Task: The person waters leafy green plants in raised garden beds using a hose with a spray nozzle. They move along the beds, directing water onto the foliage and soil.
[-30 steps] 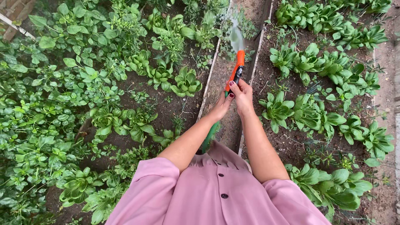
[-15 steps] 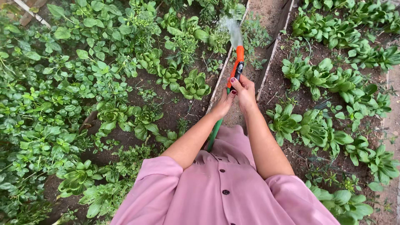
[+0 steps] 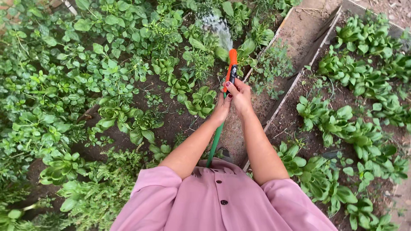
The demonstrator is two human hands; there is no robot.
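Closest to me is my pink buttoned shirt (image 3: pixel 222 201), and both my bare forearms run out from it toward the middle of the view. The green hose (image 3: pixel 215 143) comes up from below between my arms, passing just left of my right forearm. It looks soft and bendy, and I judge it drags with some weight when full of water, so I would keep slack behind me and not yank it.

My left hand (image 3: pixel 221 109) is curled from the left side around the lower end of the spray nozzle (image 3: pixel 231 68), where the hose joins it. My right hand (image 3: pixel 240 95) is clenched around the handle just above, thumb laid along the dark part of the body. Both hands are grasping it, 1 stacked against the other, touching. The nozzle is orange with a black middle, hard plastic by the look of it, light in itself but likely wet and a bit slippery. I judge the best hold is low on the handle, clear of the orange tip.

The nozzle points away from me and slightly left, over the left bed. Water (image 3: pixel 218 28) fans out from its tip onto the leafy green plants (image 3: pixel 201 100) there. A bare dirt path (image 3: pixel 295 38) edged with thin boards runs diagonally to the right, and beyond it lies the right bed (image 3: pixel 342 124) with more rosettes of broad leaves in dark soil.
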